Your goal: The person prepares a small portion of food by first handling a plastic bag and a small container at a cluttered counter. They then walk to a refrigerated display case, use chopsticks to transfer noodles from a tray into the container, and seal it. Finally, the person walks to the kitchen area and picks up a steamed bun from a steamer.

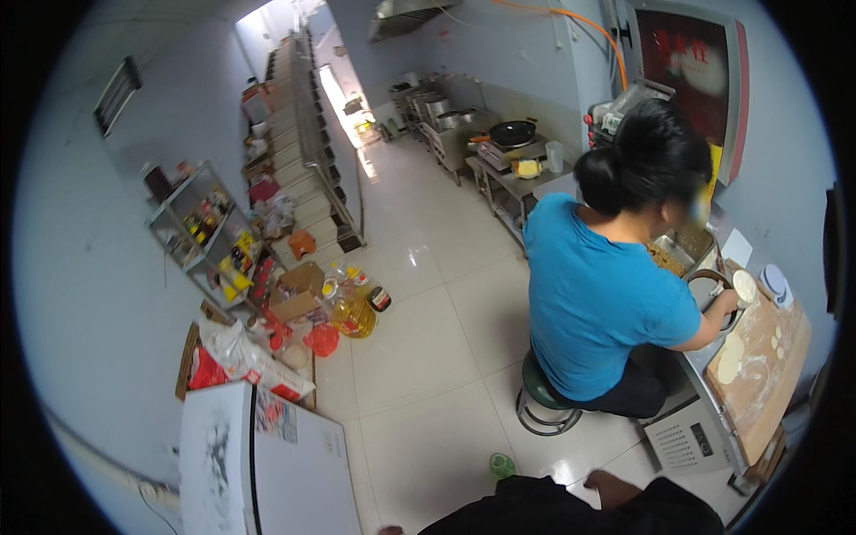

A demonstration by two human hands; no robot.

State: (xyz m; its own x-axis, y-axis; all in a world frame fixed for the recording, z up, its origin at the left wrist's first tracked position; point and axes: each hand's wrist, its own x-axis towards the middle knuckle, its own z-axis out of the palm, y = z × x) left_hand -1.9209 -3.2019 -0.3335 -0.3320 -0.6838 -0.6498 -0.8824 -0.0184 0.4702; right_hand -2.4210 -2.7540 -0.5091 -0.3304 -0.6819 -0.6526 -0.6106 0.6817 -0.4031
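Observation:
At the bottom edge, a sliver of my left hand (390, 530) shows beside my dark clothing (535, 511); its fingers are cut off. Part of my right hand (607, 489) appears at my right side, its fingers hidden by dark cloth. Whether either hand holds anything cannot be told. Ahead to the right, a co-worker in a blue T-shirt (602, 301) sits on a round stool (545, 388). The co-worker's hand is at a round metal pan (710, 281). Flat dough rounds (729, 358) lie on a floured wooden board (756, 401).
A white chest freezer (301, 475) stands at the lower left. Oil bottles (354, 315), a cardboard box (299, 291) and sacks (247, 361) occupy the floor by a shelf rack (207, 234). Stairs (287, 154) rise behind. A frying pan (513, 133) sits on a steel counter.

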